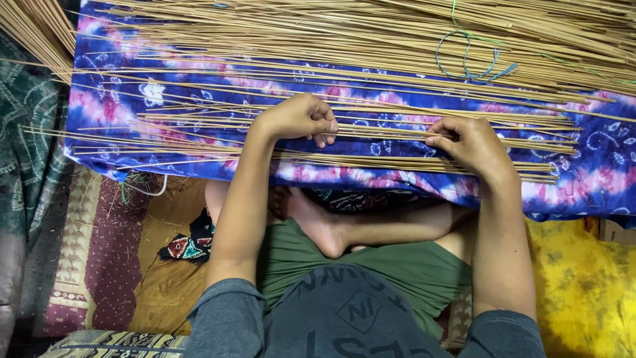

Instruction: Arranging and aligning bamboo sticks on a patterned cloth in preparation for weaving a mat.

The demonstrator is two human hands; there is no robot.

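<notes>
Many thin tan sticks (397, 142) lie side by side on a blue, pink and white tie-dye cloth (112, 99) spread before me. My left hand (298, 118) rests on the sticks with fingers curled, pinching a few of them. My right hand (470, 146) presses down on the same band of sticks further right, its fingertips closed on several. A much thicker heap of sticks (331, 30) covers the far side of the cloth.
A loop of blue and green thread (467, 63) lies on the far heap. Another stick bundle (36, 30) sits at the top left. My crossed legs and bare foot (321, 229) are below the cloth, on patterned mats (93, 258), with a yellow cloth (583, 285) to the right.
</notes>
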